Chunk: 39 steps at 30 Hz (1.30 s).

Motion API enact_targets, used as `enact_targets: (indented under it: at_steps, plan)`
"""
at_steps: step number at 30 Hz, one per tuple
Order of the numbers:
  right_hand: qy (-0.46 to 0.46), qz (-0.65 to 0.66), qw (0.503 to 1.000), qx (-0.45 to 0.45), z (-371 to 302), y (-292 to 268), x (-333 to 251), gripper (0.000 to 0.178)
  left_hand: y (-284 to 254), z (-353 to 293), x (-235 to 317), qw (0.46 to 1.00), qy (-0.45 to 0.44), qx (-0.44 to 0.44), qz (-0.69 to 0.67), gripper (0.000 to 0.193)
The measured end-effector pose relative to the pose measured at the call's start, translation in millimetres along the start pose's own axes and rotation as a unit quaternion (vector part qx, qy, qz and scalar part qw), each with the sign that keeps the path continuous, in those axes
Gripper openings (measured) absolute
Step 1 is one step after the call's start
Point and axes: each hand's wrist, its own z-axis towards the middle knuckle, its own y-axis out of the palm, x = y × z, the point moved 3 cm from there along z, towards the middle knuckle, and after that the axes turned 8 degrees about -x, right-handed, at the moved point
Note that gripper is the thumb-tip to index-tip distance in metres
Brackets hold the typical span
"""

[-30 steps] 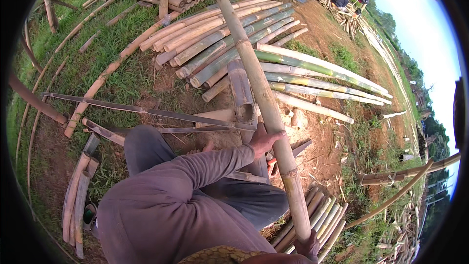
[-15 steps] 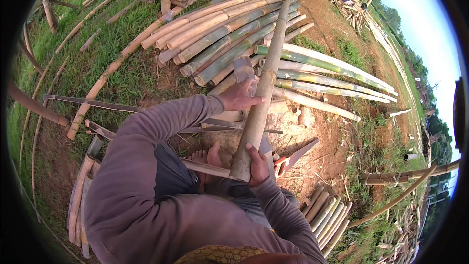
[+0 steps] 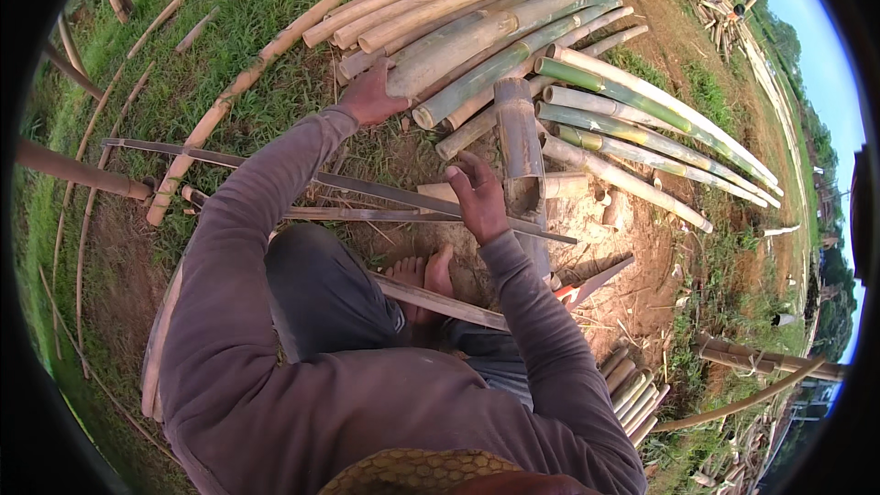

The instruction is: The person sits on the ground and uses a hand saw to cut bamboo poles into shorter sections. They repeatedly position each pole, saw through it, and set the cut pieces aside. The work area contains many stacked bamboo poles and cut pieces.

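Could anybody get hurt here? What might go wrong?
Maybe! The bamboo poles are round and lie side by side, so one might roll and pinch the left hand, which is at a pole's end. The feet are bare, so a dropped pole could hurt them. And the red-handled saw has an uncovered blade, so touching it could cut someone.

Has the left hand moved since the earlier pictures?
Yes: judged against the red-handled saw, the left hand has moved left and farther forward, to the end of a bamboo pole.
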Motion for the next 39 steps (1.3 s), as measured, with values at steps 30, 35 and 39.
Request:
enact_targets:
  at_steps: [30, 35, 39]
  plan:
    - [0.275, -0.300, 0.862, 0.303, -200, -132, 167, 0.079, 337, 175, 217, 0.885, 0.231, -0.194, 0.355, 0.069]
    - [0.285, -0.278, 0.878, 0.267, -196, -138, 160, 0.082, 404, 224, 229, 0.836, 0.090, -0.311, 0.443, 0.075]
    - [0.281, -0.295, 0.873, 0.269, -192, -136, 154, 0.079, 420, 242, 216, 0.843, 0.072, -0.307, 0.435, 0.073]
